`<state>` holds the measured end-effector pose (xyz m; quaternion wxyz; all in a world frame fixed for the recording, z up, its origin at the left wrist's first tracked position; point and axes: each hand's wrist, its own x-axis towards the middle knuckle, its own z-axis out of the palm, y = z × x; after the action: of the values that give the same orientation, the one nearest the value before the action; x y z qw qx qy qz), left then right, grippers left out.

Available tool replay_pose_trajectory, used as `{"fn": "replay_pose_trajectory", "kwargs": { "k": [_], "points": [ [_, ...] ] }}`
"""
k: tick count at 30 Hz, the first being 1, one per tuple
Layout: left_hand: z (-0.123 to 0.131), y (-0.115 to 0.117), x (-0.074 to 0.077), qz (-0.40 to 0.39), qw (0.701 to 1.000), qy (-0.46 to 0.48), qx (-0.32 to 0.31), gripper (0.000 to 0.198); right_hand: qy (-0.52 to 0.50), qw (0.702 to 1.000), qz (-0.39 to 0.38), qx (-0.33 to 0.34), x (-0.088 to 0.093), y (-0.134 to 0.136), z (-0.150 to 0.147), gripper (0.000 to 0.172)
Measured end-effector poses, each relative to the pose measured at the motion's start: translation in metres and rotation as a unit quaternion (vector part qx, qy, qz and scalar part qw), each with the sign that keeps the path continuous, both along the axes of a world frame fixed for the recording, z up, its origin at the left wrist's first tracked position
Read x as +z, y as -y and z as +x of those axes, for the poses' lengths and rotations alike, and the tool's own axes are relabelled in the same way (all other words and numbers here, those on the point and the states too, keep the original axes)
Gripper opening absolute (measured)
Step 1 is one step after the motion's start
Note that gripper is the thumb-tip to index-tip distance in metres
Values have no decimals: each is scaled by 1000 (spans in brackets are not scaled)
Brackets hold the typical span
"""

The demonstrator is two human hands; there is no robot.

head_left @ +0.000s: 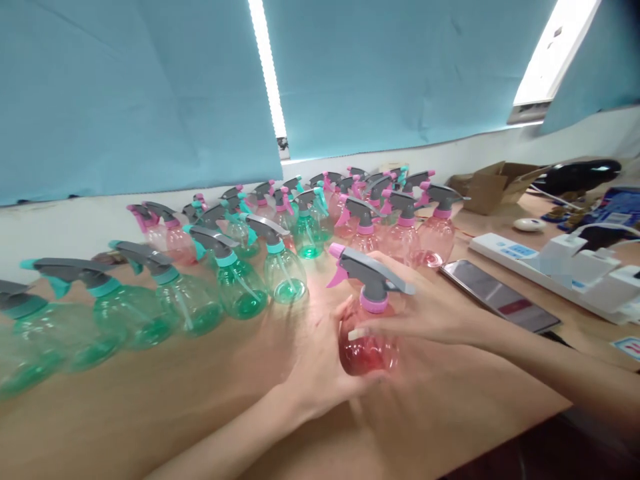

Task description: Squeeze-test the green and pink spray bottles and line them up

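Observation:
Between my two hands stands a pink see-through spray bottle point(367, 350) with a grey and pink trigger head, nearly upright over the table. My left hand point(325, 367) wraps round its left side and lower part. From the right, my right hand point(400, 323) grips the body just below the pink collar, thumb across the front. Some fingers of both hands are hidden behind the bottle. Close by to the left is a green spray bottle point(285, 277) with a turquoise collar. Just behind my right hand are more pink spray bottles point(436, 233).
Several green spray bottles point(133, 317) line the left side, with mixed pink and green ones behind. At right lie a phone point(500, 293), a white power strip point(525, 260) with plugs, a white mouse point(529, 225) and an open cardboard box point(493, 190). The table's edge point(520, 433) runs front right.

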<state>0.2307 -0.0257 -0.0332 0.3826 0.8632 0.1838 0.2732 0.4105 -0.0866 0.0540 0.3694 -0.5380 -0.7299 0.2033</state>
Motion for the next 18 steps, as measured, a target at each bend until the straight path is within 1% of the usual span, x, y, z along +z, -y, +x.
{"fn": "replay_pose_trajectory", "kwargs": {
  "k": [2, 3, 6, 8, 11, 13, 15, 18],
  "points": [
    [5, 2, 1, -21, 999, -3, -27, 88, -53, 999, -2, -1, -2, 0, 3, 48],
    [7, 3, 1, -28, 999, -5, -36, 86, -68, 998, 0, -2, -4, 0, 4, 48],
    [11, 5, 1, -30, 999, 0, -44, 87, -88, 996, -2, -8, -4, 1, 2, 31],
    [12, 6, 1, -25, 999, 2, -46, 86, -92, 996, -11, -15, 1, 1, -2, 21],
    [11, 5, 0, -11, 999, -21, -39, 82, -76, 997, -1, -31, 10, 1, -10, 24],
    [8, 2, 1, 11, 999, -48, -24, 81, -58, 997, 18, -49, 15, 0, -13, 21],
    [3, -2, 2, 53, 995, -79, -12, 79, -53, 996, 33, -57, 16, -4, -15, 16],
    [-11, -11, 2, 135, 983, -128, -10, 74, -67, 996, 45, -45, 11, -12, -13, 21]
  ]
}}
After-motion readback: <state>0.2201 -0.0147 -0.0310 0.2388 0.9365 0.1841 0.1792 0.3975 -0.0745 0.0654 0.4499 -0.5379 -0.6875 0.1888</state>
